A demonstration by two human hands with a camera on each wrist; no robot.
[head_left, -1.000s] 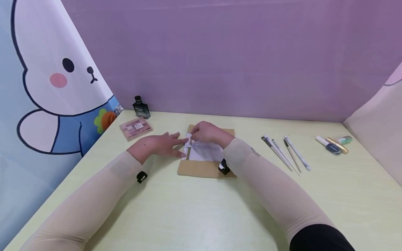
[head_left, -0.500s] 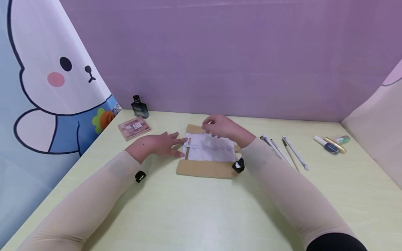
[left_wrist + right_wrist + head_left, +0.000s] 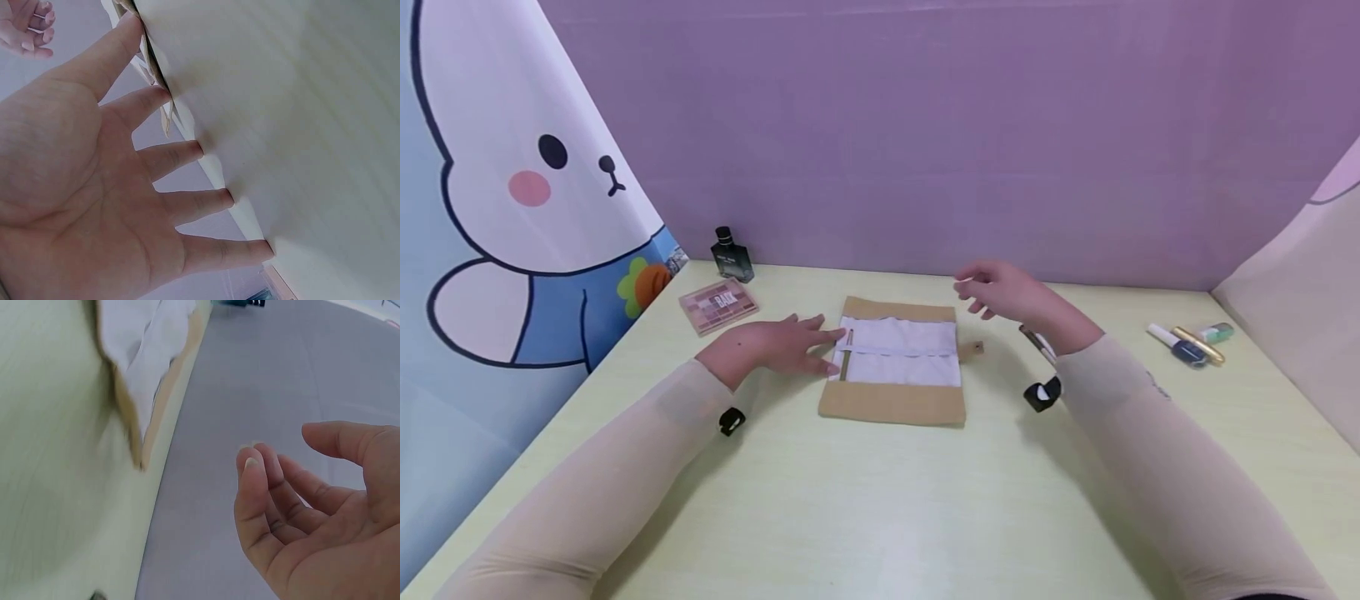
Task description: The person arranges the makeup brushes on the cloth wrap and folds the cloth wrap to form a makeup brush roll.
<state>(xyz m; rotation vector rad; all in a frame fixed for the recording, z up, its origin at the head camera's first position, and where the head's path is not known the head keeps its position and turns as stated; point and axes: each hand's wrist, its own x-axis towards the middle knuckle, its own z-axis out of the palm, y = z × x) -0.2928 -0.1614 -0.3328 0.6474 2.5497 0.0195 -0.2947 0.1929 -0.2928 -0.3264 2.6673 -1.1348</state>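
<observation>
A brown and white fabric brush roll (image 3: 891, 405) lies unfolded at mid-table, with one thin brush (image 3: 846, 367) tucked upright in its leftmost slot. My left hand (image 3: 775, 346) spreads its fingers, thumb and index fingertip resting on the roll's left edge; in the left wrist view the fingertips (image 3: 267, 249) press down along the surface. Past the roll's right side, my right hand (image 3: 1000, 292) hovers in the air, its fingers loosely bent around nothing, as the right wrist view confirms. Below it, makeup brushes (image 3: 1037, 342) are mostly hidden by the forearm.
Back left stand a dark perfume bottle (image 3: 732, 255) and a pink eyeshadow palette (image 3: 718, 306). Several small cosmetic tubes, including a dark blue one (image 3: 1187, 353) and a gold one (image 3: 1198, 345), lie far right. A purple backdrop (image 3: 925, 142) rises behind the table (image 3: 850, 508).
My right hand has lifted away from the roll's left slot and travelled right, past the roll toward the loose brushes. My left hand stays at the left edge.
</observation>
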